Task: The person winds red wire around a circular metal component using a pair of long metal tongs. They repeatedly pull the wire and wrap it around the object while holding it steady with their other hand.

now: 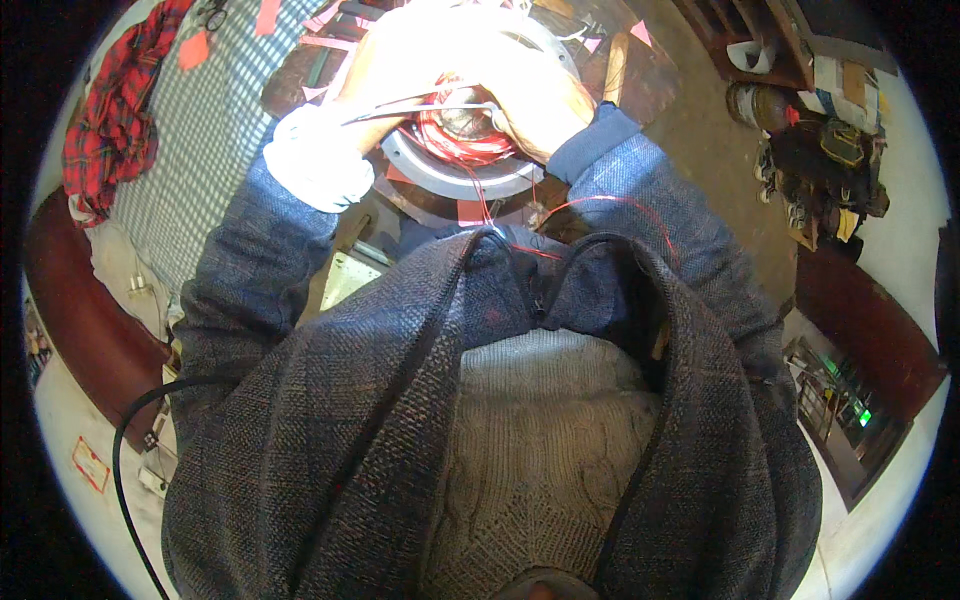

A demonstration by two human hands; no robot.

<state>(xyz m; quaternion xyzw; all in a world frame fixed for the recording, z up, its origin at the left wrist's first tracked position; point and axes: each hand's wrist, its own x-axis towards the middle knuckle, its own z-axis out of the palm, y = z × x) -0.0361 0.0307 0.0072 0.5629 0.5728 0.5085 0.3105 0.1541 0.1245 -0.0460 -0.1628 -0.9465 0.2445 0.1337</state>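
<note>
A round metal ring (pixel 430 180) stands in front of me, with a bundle of red wire (pixel 470 150) coiled inside it. My left hand (pixel 400 60) reaches over the ring's left side, its fingers washed out by bright light. On the right side is my right hand (pixel 545 95), bent inward over the coil; its fingertips are also lost in glare. A thin metal tool (pixel 425 108) with a curved end lies across the coil between both hands; which hand holds it, I cannot tell. Loose red wires (pixel 482 195) trail from the ring toward my jacket.
A wooden handle (pixel 616 68) and pink paper scraps (pixel 641 34) lie around the ring on the dark work surface. To the left are a checked cloth (pixel 190 190), red plaid fabric (pixel 120 110) and scissors (pixel 214 15). Assorted clutter (pixel 825 160) sits at the right wall.
</note>
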